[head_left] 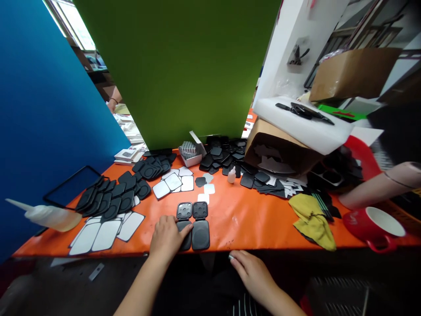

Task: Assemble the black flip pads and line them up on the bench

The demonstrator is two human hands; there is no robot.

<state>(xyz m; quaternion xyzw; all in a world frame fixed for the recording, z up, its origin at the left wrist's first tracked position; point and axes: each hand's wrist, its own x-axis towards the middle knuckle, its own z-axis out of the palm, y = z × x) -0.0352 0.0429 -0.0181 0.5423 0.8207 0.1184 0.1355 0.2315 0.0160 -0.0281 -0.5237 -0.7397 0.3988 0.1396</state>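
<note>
Two black hinged cases lie side by side on the orange table, lids folded open, each with a small square upper half with round recesses and a flat lower half. My left hand (pixel 167 237) is at the left case (pixel 184 210), its thumb pressed on the lower half and its fingers bent along the left side. The right case (pixel 200 235) is untouched. My right hand (pixel 253 272) is closed just below the table's front edge, a tiny pale thing at its fingertips, too small to name. Stacked black pads (pixel 121 193) and white black-edged sheets (pixel 107 235) lie to the left.
A clear squeeze bottle (pixel 54 217) lies at the left. Behind stand a small dropper bottle (pixel 232 175), a box of grey cylinders (pixel 190 159) and a heap of black parts (pixel 223 153). A yellow cloth (pixel 312 221), red mug (pixel 365 228) and pink flask (pixel 378 186) are at right.
</note>
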